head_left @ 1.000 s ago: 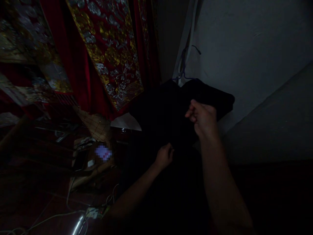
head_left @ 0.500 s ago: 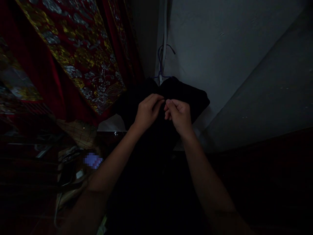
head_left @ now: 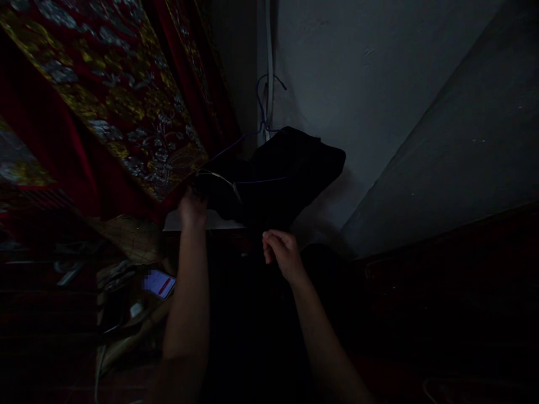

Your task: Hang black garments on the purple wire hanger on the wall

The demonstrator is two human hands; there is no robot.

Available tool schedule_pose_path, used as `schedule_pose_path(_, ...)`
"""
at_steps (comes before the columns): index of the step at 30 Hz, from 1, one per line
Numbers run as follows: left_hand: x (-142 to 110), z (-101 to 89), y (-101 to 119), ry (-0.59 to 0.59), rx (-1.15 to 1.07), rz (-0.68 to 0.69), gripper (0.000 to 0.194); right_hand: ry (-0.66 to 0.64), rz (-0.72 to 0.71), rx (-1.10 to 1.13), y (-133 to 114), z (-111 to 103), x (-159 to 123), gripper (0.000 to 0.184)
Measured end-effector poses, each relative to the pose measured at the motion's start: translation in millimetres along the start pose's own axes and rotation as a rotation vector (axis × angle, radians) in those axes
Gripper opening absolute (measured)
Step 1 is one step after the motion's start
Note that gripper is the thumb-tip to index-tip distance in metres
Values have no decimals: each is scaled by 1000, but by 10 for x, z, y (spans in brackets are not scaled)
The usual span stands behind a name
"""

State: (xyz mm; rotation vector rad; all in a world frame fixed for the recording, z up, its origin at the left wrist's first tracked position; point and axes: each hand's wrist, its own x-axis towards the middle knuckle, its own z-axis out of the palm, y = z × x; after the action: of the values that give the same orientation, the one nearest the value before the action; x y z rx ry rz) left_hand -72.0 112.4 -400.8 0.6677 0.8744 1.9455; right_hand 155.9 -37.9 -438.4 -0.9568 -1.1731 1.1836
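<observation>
A black garment (head_left: 290, 163) hangs on a thin purple wire hanger (head_left: 261, 106). The hanger's left arm shows bare, and its lower bar crosses in front of the dark cloth. A pale line, perhaps a seam or strap, curves along the garment's left part. My left hand (head_left: 193, 207) is closed at that left end, beside the red cloth; its fingertips are lost in the black fabric. Lower and to the right, my right hand (head_left: 283, 251) pinches at the garment's lower edge, thumb against fingers. Darkness hides much of the cloth there.
Red cloth with gold and silver embroidery (head_left: 126, 101) hangs at the left. A pale pipe (head_left: 270, 50) runs down the grey wall (head_left: 337, 73) behind the hanger. Lower left, a lit phone (head_left: 160, 284) lies beside a small white object (head_left: 136, 310).
My hands have separated from the garment's middle: the left went left and slightly down, the right went down. The garment's left side has come off the hanger's arm, baring the wire.
</observation>
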Motion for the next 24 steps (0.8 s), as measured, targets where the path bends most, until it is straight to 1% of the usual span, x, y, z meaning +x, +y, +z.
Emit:
schedule_pose_path(2,-114,-106,-225,39,88,-12,17,20,17,23,-34,-21,-94,39)
schedule_pose_path(3,-198,-148,-330,31,137,-37,20,47,18,43,-48,-49,-117,40)
schedule_pose_path(5,-392,-235,-515,-28,209,-99,27,107,9,79,-63,-126,-132,39)
schedule_pose_path(7,-599,-326,-650,-44,222,-142,34,152,9,86,-50,-209,-124,40)
schedule_pose_path(9,-799,-394,-710,-22,202,-132,38,165,40,45,-4,-277,-107,39)
schedule_pose_path(11,-985,-402,-675,-15,156,-111,39,140,92,-37,66,-322,-91,40)
schedule_pose_path(13,-1162,-331,-560,-68,108,-89,36,125,83,-166,132,-332,-86,39)
schedule_pose_path(15,-1345,-199,-410,-176,96,-45,31,130,-19,-299,168,-293,-98,31)
schedule_pose_path(16,-1441,-120,-339,-239,124,-11,28,113,-83,-341,171,-254,-109,32)
schedule_pose_path(18,-1632,33,-225,-374,241,77,23,30,-188,-340,152,-143,-129,52)
schedule_pose_path(19,-1716,98,-184,-440,306,127,21,-23,-216,-309,134,-80,-133,58)
schedule_pose_path(20,-1782,151,-150,-503,366,180,19,-60,-230,-270,113,-18,-130,56)
schedule_pose_path(21,-1824,187,-123,-558,417,235,18,-80,-223,-230,90,35,-119,48)
schedule_pose_path(22,-1837,207,-98,-600,451,280,17,-82,-187,-189,63,73,-101,37)
schedule_pose_path(23,-1822,209,-77,-632,468,302,17,-66,-118,-145,28,92,-75,24)
schedule_pose_path(24,-1781,193,-59,-664,480,291,18,-47,-25,-99,-20,88,-43,15)
